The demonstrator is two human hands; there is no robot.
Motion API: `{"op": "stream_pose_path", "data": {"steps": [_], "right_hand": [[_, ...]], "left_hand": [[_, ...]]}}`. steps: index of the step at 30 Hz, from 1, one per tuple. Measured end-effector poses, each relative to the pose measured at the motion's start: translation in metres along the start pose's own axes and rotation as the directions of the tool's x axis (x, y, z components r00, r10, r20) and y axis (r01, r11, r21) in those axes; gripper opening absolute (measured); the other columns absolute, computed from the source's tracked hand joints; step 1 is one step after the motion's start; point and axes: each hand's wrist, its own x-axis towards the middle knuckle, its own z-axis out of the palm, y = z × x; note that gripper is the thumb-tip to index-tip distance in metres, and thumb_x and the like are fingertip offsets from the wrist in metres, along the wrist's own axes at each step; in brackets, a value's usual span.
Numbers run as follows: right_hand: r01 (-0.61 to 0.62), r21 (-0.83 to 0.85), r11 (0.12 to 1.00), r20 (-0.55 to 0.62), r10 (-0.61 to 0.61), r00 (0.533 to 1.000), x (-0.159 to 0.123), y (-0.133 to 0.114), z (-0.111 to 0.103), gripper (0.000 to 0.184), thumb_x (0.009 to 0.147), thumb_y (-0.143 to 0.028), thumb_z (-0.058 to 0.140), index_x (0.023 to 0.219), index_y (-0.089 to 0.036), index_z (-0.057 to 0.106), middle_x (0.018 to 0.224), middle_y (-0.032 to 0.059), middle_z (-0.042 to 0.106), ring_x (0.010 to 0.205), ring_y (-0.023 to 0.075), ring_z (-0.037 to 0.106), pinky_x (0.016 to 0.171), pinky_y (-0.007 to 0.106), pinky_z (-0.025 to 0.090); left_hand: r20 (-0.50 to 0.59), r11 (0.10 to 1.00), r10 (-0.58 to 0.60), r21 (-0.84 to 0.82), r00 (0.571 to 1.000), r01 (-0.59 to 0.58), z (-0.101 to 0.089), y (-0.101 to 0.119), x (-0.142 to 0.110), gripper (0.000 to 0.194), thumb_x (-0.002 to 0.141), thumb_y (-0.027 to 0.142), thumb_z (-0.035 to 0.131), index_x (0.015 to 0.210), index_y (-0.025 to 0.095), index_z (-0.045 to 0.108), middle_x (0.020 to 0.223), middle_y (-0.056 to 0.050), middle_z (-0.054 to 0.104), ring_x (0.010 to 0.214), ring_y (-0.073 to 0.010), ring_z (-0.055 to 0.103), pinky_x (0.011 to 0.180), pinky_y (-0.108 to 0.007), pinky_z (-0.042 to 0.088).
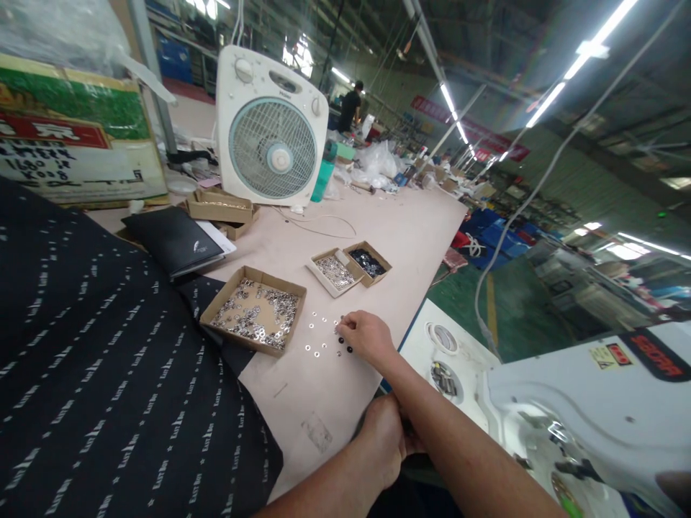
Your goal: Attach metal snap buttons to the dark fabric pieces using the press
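My right hand (370, 337) is above the table with thumb and fingertips pinched together; whatever is between them is too small to make out. Around those fingertips lie small silver metal rings (324, 346) and a few black round caps (341, 340). My left hand (384, 440) is curled closed under my right forearm at the table edge, its fingers mostly hidden. To the left stands a cardboard tray (208, 311) of loose metal snap parts. Two smaller boxes are farther back, one with silver parts (335, 272), one with black parts (368, 262).
Dark printed fabric (134, 403) covers the left side. A white box fan (273, 129) and a black folder (173, 241) are farther back. On the right, a white machine (583, 392) adjoins the table. Another person (350, 108) is far off.
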Motion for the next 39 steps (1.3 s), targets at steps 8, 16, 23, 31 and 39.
{"op": "stream_pose_path", "data": {"steps": [8, 16, 23, 31, 39], "right_hand": [[0.066, 0.148, 0.987, -0.206, -0.035, 0.978, -0.025, 0.01, -0.038, 0.022, 0.09, -0.037, 0.061, 0.084, -0.023, 0.076, 0.084, 0.0014, 0.073, 0.08, 0.017, 0.064, 0.072, 0.028, 0.043], [0.109, 0.217, 0.97, -0.11, -0.086, 0.99, -0.127, 0.064, -0.068, 0.013, 0.087, -0.026, 0.064, 0.088, -0.024, 0.076, 0.077, 0.0005, 0.066, 0.069, 0.015, 0.06, 0.065, 0.026, 0.043], [0.316, -0.098, 0.944, 0.063, -0.311, 0.948, -0.16, 0.078, -0.059, 0.012, 0.089, -0.021, 0.067, 0.096, -0.025, 0.076, 0.084, 0.0041, 0.067, 0.081, 0.0191, 0.059, 0.07, 0.029, 0.04], [0.355, -0.084, 0.931, 0.102, -0.346, 0.932, -0.154, 0.072, -0.053, 0.02, 0.089, -0.016, 0.061, 0.1, -0.024, 0.076, 0.095, 0.0059, 0.072, 0.092, 0.0222, 0.063, 0.08, 0.033, 0.043], [0.074, 0.231, 0.97, 0.037, -0.085, 0.996, -0.109, 0.047, -0.07, 0.015, 0.09, -0.027, 0.057, 0.084, -0.024, 0.071, 0.084, 0.001, 0.07, 0.08, 0.0178, 0.064, 0.074, 0.028, 0.046]], "left_hand": [[0.072, 0.995, -0.05, -0.081, 0.996, 0.056, -0.005, 0.004, 0.003, 0.048, 0.098, 0.049, 0.039, 0.096, 0.008, 0.064, 0.074, -0.008, 0.064, 0.057, -0.0168, 0.059, 0.058, -0.032, 0.052], [0.166, 0.986, -0.03, -0.155, 0.986, 0.056, -0.012, 0.014, -0.001, 0.063, 0.098, 0.061, 0.034, 0.099, 0.007, 0.067, 0.083, -0.011, 0.069, 0.069, -0.0208, 0.067, 0.068, -0.034, 0.057], [0.203, 0.986, -0.054, -0.144, 0.978, 0.084, -0.016, 0.013, -0.004, 0.074, 0.096, 0.066, 0.034, 0.116, 0.001, 0.065, 0.086, -0.013, 0.07, 0.065, -0.0165, 0.064, 0.057, -0.024, 0.051], [0.213, 0.988, 0.003, -0.15, 0.977, 0.029, -0.014, 0.016, -0.007, 0.071, 0.099, 0.061, 0.031, 0.109, 0.001, 0.067, 0.081, -0.014, 0.07, 0.064, -0.0152, 0.064, 0.056, -0.021, 0.049], [0.057, 0.985, -0.012, -0.17, 0.998, 0.021, -0.007, 0.009, -0.005, 0.05, 0.098, 0.055, 0.043, 0.092, 0.01, 0.064, 0.073, -0.007, 0.067, 0.063, -0.0185, 0.067, 0.063, -0.031, 0.057]]}}
